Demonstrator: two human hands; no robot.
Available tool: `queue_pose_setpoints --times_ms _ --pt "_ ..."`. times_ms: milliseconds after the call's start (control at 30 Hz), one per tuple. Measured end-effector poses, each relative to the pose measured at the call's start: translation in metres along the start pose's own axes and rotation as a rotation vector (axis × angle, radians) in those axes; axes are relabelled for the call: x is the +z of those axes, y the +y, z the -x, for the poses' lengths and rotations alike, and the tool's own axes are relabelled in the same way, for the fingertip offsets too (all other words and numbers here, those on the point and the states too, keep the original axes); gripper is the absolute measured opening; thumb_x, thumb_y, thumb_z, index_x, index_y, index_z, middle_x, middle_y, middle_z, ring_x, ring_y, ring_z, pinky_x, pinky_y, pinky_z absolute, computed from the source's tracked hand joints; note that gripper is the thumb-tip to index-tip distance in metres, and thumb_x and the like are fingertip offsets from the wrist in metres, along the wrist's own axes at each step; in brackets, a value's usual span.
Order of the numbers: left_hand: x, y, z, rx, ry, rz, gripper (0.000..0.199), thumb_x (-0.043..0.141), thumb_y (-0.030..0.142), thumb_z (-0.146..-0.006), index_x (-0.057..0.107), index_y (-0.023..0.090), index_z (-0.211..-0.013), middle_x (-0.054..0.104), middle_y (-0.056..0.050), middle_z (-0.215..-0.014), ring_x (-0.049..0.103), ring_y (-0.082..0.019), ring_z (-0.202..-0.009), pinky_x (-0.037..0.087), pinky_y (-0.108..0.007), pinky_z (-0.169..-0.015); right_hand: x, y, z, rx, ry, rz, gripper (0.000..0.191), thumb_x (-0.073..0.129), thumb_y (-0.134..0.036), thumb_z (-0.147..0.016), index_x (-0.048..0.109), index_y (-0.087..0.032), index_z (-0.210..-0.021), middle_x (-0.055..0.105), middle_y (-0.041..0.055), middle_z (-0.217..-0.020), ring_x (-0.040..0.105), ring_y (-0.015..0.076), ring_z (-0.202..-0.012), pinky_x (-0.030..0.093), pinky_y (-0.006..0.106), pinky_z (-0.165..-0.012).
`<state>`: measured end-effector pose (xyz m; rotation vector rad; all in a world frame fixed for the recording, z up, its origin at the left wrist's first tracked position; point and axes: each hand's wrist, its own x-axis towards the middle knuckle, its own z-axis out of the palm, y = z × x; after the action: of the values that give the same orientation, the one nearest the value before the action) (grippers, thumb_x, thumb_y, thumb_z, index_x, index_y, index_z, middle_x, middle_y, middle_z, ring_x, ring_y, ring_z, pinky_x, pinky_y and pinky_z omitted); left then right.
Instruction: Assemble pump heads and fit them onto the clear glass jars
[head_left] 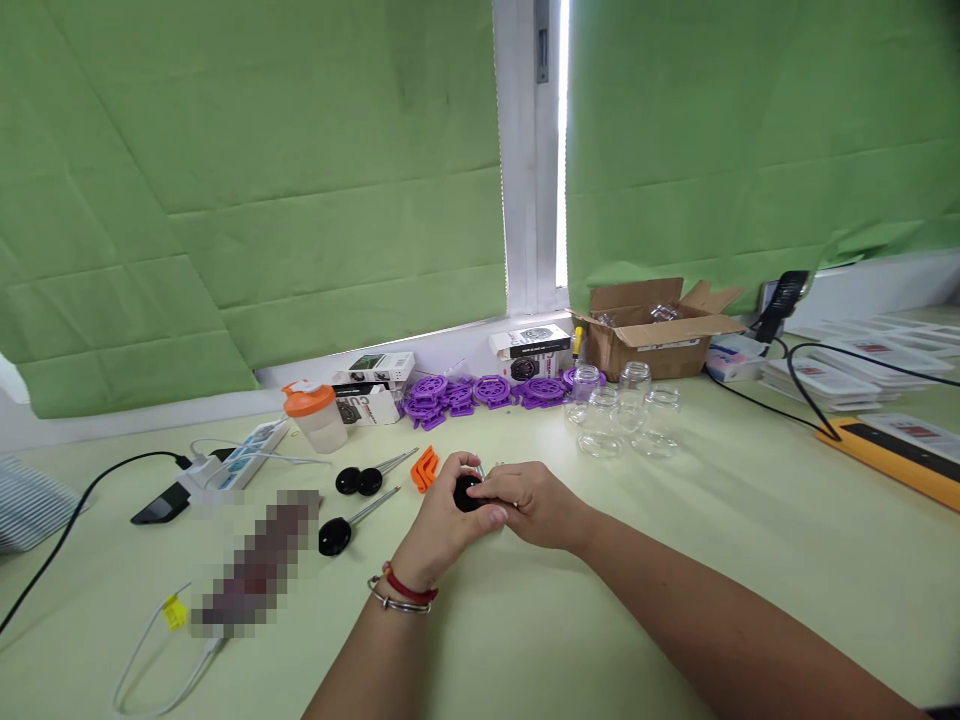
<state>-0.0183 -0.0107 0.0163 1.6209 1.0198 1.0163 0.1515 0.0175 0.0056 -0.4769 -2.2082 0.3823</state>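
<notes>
1. "CU" can be read in large dark letters on the side of the white box [379, 407] at left, beside the orange-lidded cup [328, 432] (rest of the word is cut off or blurred).
2. Print is seen on the black-and-white box [529, 341] by the window frame [523, 160]; too small to be read.
3. Marks on the yellow cable tag [175, 612] can't be made out.
</notes>
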Motion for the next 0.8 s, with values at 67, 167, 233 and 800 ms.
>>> queue_pose_setpoints --times_ms 67,167,233,800 --pt "0.0 -0.001 0.0 0.003 -0.008 0.012 0.066 0.073 0.043 -0.061 0.039 0.022 -0.113 0.049 -0.004 -0.1 0.05 -0.014 -0.08 0.044 -0.028 -0.069 0.001 0.002 0.001 -0.038 0.011 0.03 0.026 0.044 -0.026 -0.088 0.066 -0.02 -0.102 0.069 0.0075 -0.082 0.062 0.015 -0.071 0.048 0.026 -0.065" --pt "0.002 0.004 0.001 -0.013 0.004 -0.047 0.068 0.074 0.042 -0.061 0.036 0.021 -0.114 0.05 -0.002 -0.094 0.05 -0.013 -0.076 0.043 -0.026 -0.067 0.003 0.007 0.002 -0.117 0.044 0.06 0.024 0.045 -0.024 -0.088 0.065 -0.018 -0.1 0.068 0.0071 -0.077 0.06 0.0136 -0.065 0.048 0.025 -0.06" --pt "0.003 0.01 0.002 -0.043 0.005 -0.115 0.069 0.074 0.043 -0.061 0.035 0.021 -0.114 0.052 0.0 -0.087 0.05 -0.012 -0.073 0.043 -0.026 -0.067 0.005 0.011 0.002 -0.164 0.071 0.075 0.022 0.045 -0.024 -0.089 0.064 -0.017 -0.099 0.067 0.006 -0.074 0.059 0.0127 -0.061 0.047 0.024 -0.058" --pt "0.006 0.011 0.002 -0.059 0.192 -0.462 0.083 0.076 0.051 -0.05 0.039 0.02 -0.118 0.055 -0.005 -0.096 0.054 -0.017 -0.077 0.045 -0.032 -0.07 0.007 0.02 0.003 -0.199 0.024 0.079 0.019 0.05 -0.021 -0.085 0.062 -0.016 -0.099 0.064 0.0055 -0.072 0.055 0.0115 -0.058 0.044 0.022 -0.054"
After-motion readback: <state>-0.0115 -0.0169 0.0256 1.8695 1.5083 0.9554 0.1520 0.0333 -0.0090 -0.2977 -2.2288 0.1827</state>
